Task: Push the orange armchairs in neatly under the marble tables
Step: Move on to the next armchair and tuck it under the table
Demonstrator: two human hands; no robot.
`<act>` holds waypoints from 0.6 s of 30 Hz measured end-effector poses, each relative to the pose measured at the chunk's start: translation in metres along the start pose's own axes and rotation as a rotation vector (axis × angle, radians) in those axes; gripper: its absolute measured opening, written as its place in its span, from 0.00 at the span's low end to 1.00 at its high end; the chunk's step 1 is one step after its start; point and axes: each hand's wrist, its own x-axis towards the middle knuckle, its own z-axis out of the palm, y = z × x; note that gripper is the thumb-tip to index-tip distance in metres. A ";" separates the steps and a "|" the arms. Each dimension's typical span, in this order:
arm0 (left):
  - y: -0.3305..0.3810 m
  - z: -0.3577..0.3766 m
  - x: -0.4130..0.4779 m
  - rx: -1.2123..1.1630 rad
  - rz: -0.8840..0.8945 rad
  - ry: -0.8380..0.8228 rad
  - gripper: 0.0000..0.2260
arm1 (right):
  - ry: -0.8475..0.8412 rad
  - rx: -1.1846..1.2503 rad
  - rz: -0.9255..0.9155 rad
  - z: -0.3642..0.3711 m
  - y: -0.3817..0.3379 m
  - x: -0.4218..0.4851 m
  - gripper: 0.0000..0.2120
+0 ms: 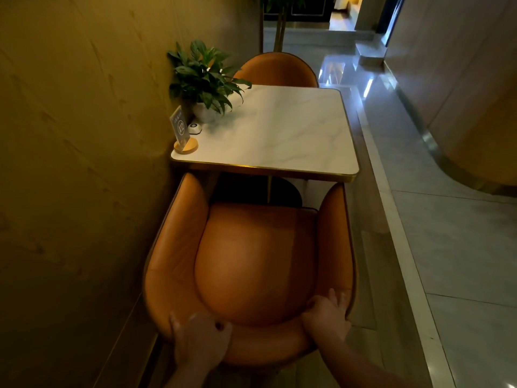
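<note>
An orange armchair (251, 261) faces a white marble table (293, 141) with a gold rim. The tips of its arms reach the table's near edge, while the seat lies outside the tabletop. My left hand (200, 338) grips the top of the backrest on the left. On the right part of that same backrest, my right hand (327, 313) has its fingers curled over the rim. A second orange armchair (277, 70) stands at the table's far side with its backrest showing above the tabletop.
A potted plant (205, 79), a call button (195, 128) and a table number sign (181, 135) sit at the table's left side by the wood wall (84, 135). A glossy tiled walkway (447, 247) runs along the right.
</note>
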 end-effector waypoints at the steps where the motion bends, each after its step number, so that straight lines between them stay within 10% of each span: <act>1: -0.007 -0.002 0.004 0.000 0.012 0.017 0.18 | 0.004 0.009 -0.009 0.005 -0.005 -0.003 0.17; 18: -0.105 -0.038 0.127 0.099 -0.005 -0.156 0.32 | 0.122 0.168 0.230 0.006 0.018 0.112 0.56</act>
